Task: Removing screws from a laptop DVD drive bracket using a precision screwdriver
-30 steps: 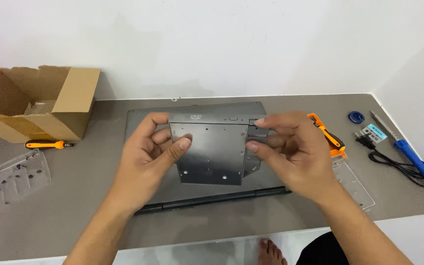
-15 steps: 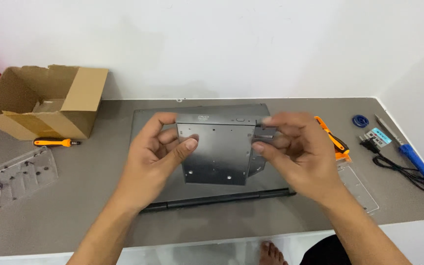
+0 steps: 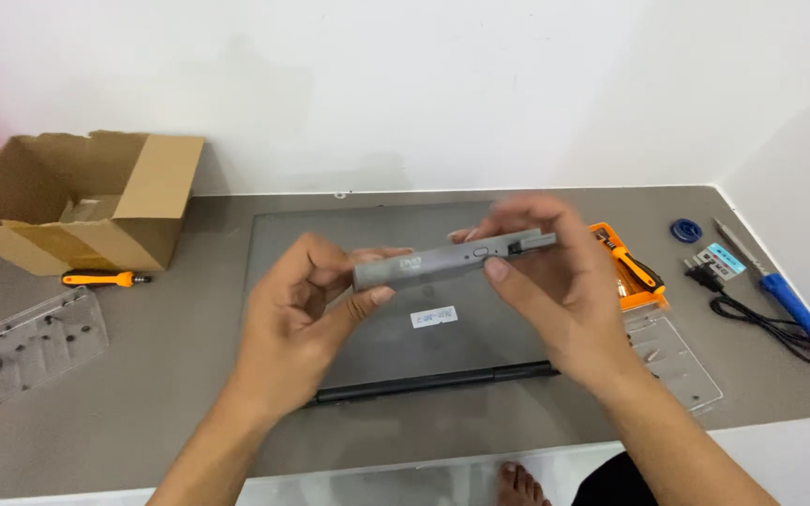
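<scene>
I hold a thin grey optical drive edge-on above a closed grey laptop that lies on the grey table. Its narrow front bezel faces me. My left hand grips the drive's left end between thumb and fingers. My right hand grips its right end, thumb under the bezel. A small white sticker sits on the laptop below the drive.
An open cardboard box stands at the back left, an orange screwdriver in front of it. A clear tray with screws lies at the left. An orange tool case, clear lid, blue soldering iron and black cable lie right.
Both hands have tilted the drive from flat, with its broad metal face toward me, to edge-on with the bezel toward me. The view has also shifted slightly.
</scene>
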